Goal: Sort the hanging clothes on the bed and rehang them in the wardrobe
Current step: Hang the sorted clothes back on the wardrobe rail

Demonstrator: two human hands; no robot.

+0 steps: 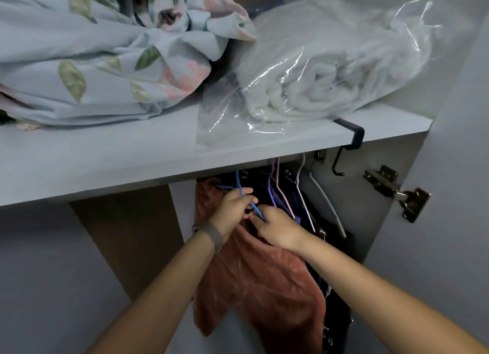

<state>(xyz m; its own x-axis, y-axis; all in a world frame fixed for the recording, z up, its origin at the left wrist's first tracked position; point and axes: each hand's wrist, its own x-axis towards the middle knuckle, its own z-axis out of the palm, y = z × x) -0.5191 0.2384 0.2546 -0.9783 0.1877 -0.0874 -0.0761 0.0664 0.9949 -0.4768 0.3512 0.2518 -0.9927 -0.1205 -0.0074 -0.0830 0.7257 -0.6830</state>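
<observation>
Head view, looking forward and down into the open wardrobe: I see both hands working under the grey shelf (164,152), at the hanging space where the clothes go. My reading is that the step in hand is the rehanging itself, with one garment being put up. The left hand (232,208), with a mesh-band watch (211,234) at its wrist, curls its fingers round the neck of a blue hanger (244,195); the right hand (277,229) pinches the lower arm of the same hanger where it meets the cloth. A rust-coloured garment (264,282) drapes from this hanger and hangs down below both wrists, in front of the wardrobe's inner partition. Just to its right hang dark clothes (285,195) on a purple hanger (271,184), a pink hanger (284,197) and a white hanger (325,203). The rail lies hidden behind the shelf edge, so I cannot tell whether the blue hook is already seated on it. I judge that the next move calls for lifting the hook onto the rail beside the purple one, then smoothing the shoulder so that the cloth does not slip. On the shelf lie a floral quilt (92,62) and a bagged white blanket (317,70); a black hook (349,142) clips its edge near the door hinge (397,192).
</observation>
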